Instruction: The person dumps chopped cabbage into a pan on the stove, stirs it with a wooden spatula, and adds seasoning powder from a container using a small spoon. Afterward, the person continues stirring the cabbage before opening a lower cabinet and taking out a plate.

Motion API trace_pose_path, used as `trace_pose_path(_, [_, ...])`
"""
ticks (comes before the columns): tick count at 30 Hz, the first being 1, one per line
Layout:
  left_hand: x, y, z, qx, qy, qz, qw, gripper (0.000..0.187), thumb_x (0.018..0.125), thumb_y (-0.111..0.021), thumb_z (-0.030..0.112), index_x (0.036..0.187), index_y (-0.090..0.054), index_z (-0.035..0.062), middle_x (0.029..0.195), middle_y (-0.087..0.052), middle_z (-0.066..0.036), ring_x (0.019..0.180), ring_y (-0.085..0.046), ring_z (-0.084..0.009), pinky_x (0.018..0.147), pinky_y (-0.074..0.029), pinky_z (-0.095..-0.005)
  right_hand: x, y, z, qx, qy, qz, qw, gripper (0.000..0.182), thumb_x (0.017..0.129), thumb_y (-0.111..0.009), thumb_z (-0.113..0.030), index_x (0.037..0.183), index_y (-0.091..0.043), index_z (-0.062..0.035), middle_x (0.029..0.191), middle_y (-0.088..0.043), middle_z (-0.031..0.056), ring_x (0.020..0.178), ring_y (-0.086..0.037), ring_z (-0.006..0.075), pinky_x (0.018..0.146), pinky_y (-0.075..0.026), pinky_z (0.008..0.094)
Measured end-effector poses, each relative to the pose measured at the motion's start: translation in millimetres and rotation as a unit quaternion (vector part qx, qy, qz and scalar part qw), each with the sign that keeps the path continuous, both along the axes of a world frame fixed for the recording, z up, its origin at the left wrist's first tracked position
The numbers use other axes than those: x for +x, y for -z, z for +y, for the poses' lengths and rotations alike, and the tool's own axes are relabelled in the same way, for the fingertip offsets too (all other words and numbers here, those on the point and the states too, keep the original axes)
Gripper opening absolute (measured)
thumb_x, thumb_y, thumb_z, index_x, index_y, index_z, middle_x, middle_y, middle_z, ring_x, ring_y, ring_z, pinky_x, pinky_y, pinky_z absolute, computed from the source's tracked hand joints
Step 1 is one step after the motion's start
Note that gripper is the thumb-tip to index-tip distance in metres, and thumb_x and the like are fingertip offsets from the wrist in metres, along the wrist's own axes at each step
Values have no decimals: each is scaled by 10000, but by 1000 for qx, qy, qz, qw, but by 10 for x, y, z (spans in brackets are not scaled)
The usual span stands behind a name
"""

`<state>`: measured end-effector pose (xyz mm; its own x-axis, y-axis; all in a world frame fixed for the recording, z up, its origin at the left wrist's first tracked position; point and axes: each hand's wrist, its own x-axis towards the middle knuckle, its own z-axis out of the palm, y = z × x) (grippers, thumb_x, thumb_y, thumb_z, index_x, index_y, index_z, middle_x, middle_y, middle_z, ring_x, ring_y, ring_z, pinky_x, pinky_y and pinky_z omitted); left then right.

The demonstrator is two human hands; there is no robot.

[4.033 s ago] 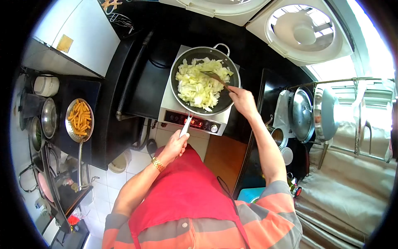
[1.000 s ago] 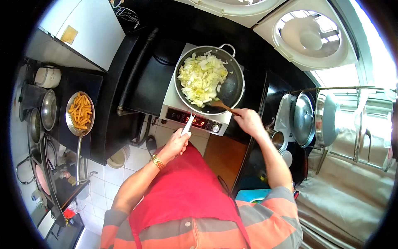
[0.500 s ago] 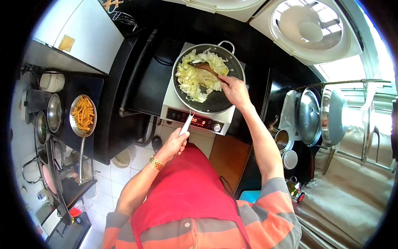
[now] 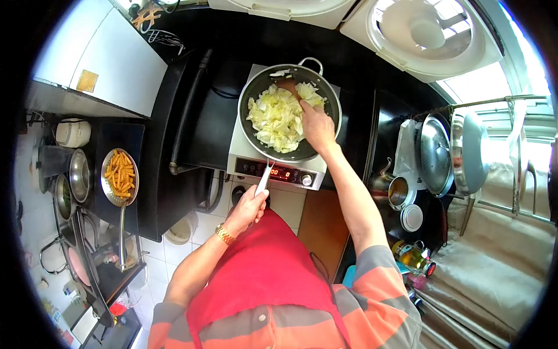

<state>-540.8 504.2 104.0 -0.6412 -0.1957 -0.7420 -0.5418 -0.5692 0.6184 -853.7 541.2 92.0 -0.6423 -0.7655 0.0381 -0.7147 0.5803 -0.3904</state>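
A dark wok [image 4: 250, 135] with a loop handle at its far side sits on a white induction cooker [image 4: 325, 168] whose red display is lit. Chopped cabbage [image 4: 276, 119] is heaped in the wok's middle and near side, with a few pieces at the far wall. My left hand [image 4: 249, 208], with a gold watch at the wrist, is closed around the wok's light-coloured handle [image 4: 264, 179]. Over the wok's right side, my right hand [image 4: 318, 129] grips a brown wooden spatula [image 4: 289, 87], its blade at the far side of the cabbage.
At left, a long-handled strainer [image 4: 108, 189] holds orange-brown strips beside metal bowls [image 4: 79, 174]. On the right stand a small pot [image 4: 399, 191], a lid [image 4: 411, 217] and an oil bottle [image 4: 411, 255]. Large lids [image 4: 436, 154] hang from a rail there. Range hood openings [image 4: 421, 35] are above.
The spatula has swung to the far side of the wok, and the cabbage has shifted toward the middle and near side. My right hand has moved slightly left; my left still holds the handle.
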Motion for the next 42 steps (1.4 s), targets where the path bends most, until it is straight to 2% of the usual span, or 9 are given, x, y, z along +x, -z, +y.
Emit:
trace_pose_path(7, [35, 38, -30, 16, 0, 20, 1000, 238, 1088, -600, 343, 1037, -487, 141, 777, -532, 22, 546, -491, -68, 442, -397, -248, 250, -145, 205, 89, 24, -18, 996, 388, 985, -520, -138, 1348, -653, -104, 1100, -700, 304, 974, -727, 505, 860, -581, 588])
trace_pose_path(20, [71, 288, -153, 105, -1, 73, 992, 230, 1081, -641, 308, 1088, -554, 95, 836, -653, -30, 643, -662, -142, 569, -587, -309, 277, -63, 584, -61, 129, -66, 988, 376, 1010, -572, -173, 1358, -667, -63, 1104, -719, 325, 1036, -706, 513, 921, -572, 562])
trace_pose_path(26, [76, 318, -188, 227, -9, 74, 971, 225, 1107, -592, 336, 1082, -546, 118, 803, -615, -17, 591, -578, -117, 495, -482, -283, 512, 144, 775, -86, 194, -96, 973, 359, 1024, -575, -182, 1329, -663, -14, 1062, -727, 338, 1041, -706, 511, 929, -568, 576])
trace_pose_path(31, [70, 277, -158, 205, -10, 67, 976, 221, 1115, -575, 343, 1083, -532, 128, 766, -562, 0, 549, -512, -97, 468, -422, -270, 675, 5, 882, -108, 150, -197, 963, 358, 1000, -619, -209, 1287, -724, -22, 1151, -725, 297, 1122, -701, 460, 972, -563, 481])
trace_pose_path(33, [67, 259, -148, 200, -13, 70, 977, 222, 1113, -578, 344, 1085, -528, 129, 758, -550, 5, 542, -504, -94, 465, -421, -271, 580, -317, 1045, -89, 113, -138, 980, 336, 987, -644, -224, 1265, -750, -68, 1135, -750, 252, 1082, -721, 437, 959, -577, 483])
trace_pose_path(35, [56, 208, -141, 178, -15, 62, 982, 225, 1109, -584, 346, 1086, -521, 131, 755, -541, 10, 535, -490, -85, 456, -406, -261, 446, -819, 1200, 54, 73, -63, 994, 344, 964, -688, -173, 1285, -740, -61, 1073, -777, 193, 1025, -752, 371, 899, -599, 432])
trace_pose_path(38, [44, 167, -131, 158, -14, 46, 986, 234, 1102, -594, 351, 1079, -517, 132, 757, -540, 13, 532, -483, -78, 444, -391, -256, 364, -1374, 1278, 198, 15, 39, 979, 286, 931, -712, -199, 1199, -789, -136, 969, -742, 127, 910, -735, 358, 816, -598, 486])
trace_pose_path(39, [49, 167, -128, 159, -17, 44, 986, 234, 1102, -594, 351, 1079, -517, 132, 757, -540, 13, 532, -483, -78, 444, -391, -256, 304, -1371, 1334, 231, -18, 64, 971, 276, 956, -665, -216, 1200, -792, -189, 981, -743, 125, 914, -752, 338, 811, -613, 480])
trace_pose_path(42, [39, 169, -131, 156, -18, 49, 986, 235, 1098, -600, 353, 1080, -514, 135, 758, -533, 17, 530, -479, -74, 439, -382, -253, 294, -1098, 1160, 240, -29, 26, 970, 308, 951, -637, -181, 1219, -788, -170, 987, -738, 151, 947, -742, 363, 843, -604, 495])
